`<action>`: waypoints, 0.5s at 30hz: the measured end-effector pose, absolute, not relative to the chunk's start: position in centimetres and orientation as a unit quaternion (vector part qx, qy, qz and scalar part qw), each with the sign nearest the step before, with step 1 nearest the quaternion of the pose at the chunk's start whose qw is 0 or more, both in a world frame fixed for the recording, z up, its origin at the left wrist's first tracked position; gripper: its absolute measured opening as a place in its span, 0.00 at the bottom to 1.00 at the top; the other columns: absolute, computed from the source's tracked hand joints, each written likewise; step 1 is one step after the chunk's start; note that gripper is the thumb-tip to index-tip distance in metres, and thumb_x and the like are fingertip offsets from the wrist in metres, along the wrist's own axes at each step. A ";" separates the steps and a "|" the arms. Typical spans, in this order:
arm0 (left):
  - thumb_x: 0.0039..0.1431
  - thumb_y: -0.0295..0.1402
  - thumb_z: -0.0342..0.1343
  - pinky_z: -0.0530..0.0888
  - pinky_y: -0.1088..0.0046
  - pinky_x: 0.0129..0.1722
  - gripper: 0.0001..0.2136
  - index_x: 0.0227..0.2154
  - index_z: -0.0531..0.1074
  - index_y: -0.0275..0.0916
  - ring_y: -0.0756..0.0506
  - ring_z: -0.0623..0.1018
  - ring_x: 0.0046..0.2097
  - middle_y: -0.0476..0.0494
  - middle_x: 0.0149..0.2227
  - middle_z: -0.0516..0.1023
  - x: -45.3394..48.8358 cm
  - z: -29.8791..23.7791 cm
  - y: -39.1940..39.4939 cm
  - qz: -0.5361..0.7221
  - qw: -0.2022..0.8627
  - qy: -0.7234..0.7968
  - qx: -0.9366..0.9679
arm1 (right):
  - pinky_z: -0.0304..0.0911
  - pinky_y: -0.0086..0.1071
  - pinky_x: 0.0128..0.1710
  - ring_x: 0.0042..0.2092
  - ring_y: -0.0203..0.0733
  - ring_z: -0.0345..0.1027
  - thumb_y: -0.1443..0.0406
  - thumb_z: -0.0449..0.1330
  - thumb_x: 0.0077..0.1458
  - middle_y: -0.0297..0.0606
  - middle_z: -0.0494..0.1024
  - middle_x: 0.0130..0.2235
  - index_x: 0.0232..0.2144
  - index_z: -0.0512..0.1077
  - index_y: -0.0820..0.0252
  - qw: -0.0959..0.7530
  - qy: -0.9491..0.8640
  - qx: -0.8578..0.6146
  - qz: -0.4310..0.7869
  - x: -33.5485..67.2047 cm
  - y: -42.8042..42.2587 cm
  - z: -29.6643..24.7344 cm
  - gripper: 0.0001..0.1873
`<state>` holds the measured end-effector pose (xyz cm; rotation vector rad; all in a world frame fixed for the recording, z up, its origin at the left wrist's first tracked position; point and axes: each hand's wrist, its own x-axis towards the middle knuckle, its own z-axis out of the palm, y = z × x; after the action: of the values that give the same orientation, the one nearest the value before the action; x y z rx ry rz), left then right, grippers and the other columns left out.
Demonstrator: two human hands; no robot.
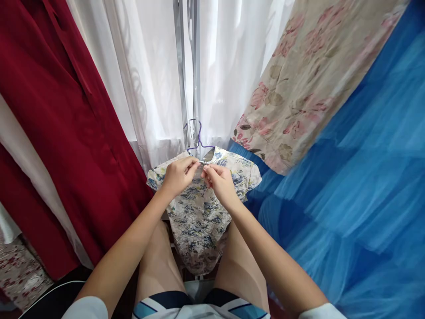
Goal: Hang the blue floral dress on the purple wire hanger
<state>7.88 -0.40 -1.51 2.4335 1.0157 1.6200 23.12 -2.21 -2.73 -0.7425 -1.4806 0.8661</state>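
Observation:
A short-sleeved floral blouse (pixel 202 221), cream with blue and yellow flowers, hangs on a purple hanger (pixel 199 141) in front of me. At the front of its neckline, my left hand (pixel 182 175) pinches the collar edge between thumb and fingers. Close beside it on the right, my right hand (pixel 219 180) pinches the same edge, its other fingers curled. The two fingertips are a small gap apart. Whatever small fastening may lie between them is too small to make out. The blouse's lower part hangs down between my knees.
White sheer curtains (pixel 152 79) and narrow metal poles (pixel 191 66) stand behind the blouse. Dark red cloth (pixel 73 133) hangs on the left. To the right are a beige flowered cloth (pixel 299 84) and a large blue tulle garment (pixel 358 195).

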 end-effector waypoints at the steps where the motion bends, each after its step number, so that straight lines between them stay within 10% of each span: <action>1: 0.64 0.37 0.53 0.65 0.75 0.31 0.10 0.34 0.77 0.39 0.50 0.71 0.28 0.47 0.29 0.76 8.2 -1.2 -0.3 0.530 0.009 0.327 0.782 | 0.46 0.29 0.21 0.18 0.32 0.51 0.59 0.54 0.58 0.28 0.61 0.14 0.21 0.69 0.60 0.601 -0.634 -0.328 0.359 23.1 -1.9 -3.0 0.17; 15: 0.61 0.35 0.51 0.65 0.81 0.26 0.15 0.20 0.57 0.38 0.55 0.64 0.22 0.55 0.19 0.61 -3.3 -6.1 4.7 0.789 0.317 0.433 0.299 | 0.40 0.28 0.19 0.17 0.31 0.46 0.60 0.53 0.55 0.27 0.57 0.13 0.18 0.66 0.59 0.556 -0.589 -0.358 0.465 25.1 -3.2 -10.1 0.16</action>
<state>-3.27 4.74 -6.09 0.7860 1.1388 2.0783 25.07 -3.17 -10.10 -0.8446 -1.3899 1.0981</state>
